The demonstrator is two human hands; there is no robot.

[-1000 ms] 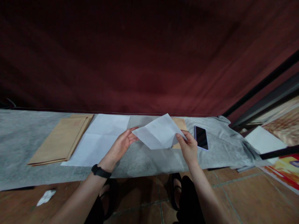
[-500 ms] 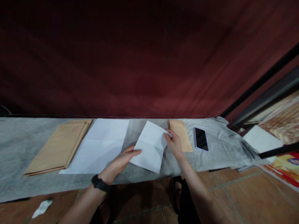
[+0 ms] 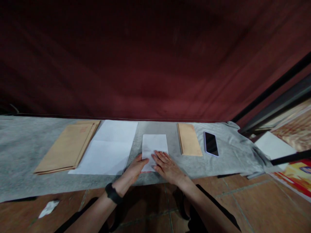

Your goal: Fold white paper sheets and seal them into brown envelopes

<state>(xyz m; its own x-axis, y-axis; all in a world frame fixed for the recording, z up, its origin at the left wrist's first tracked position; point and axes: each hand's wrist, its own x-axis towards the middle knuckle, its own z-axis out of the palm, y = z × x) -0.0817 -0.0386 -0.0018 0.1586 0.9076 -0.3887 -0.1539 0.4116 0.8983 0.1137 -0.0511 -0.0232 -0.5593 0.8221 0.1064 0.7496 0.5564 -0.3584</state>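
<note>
A folded white sheet of paper (image 3: 154, 144) lies on the grey cloth in front of me, with a thin reddish line along its near edge. My left hand (image 3: 136, 167) grips its left edge, thumb on top and the other fingers mostly hidden. Flat across its lower right part rests my right hand (image 3: 168, 167), palm down with fingers stretched out. To the left are larger white sheets (image 3: 109, 145) showing a crease across them. Beyond my right hand is a small stack of brown envelopes (image 3: 190, 139).
Large brown envelopes (image 3: 65, 147) are stacked at the left, overlapping the white sheets. A phone (image 3: 211, 144) lies at the right on the grey cloth (image 3: 21, 152). Dark red fabric (image 3: 155, 64) hangs behind. A crumpled white scrap (image 3: 49, 208) is on the tiled floor.
The paper was tilted and held up between both hands; now it lies folded smaller and straight on the cloth. My right hand has moved down and left from its upper corner and flattened.
</note>
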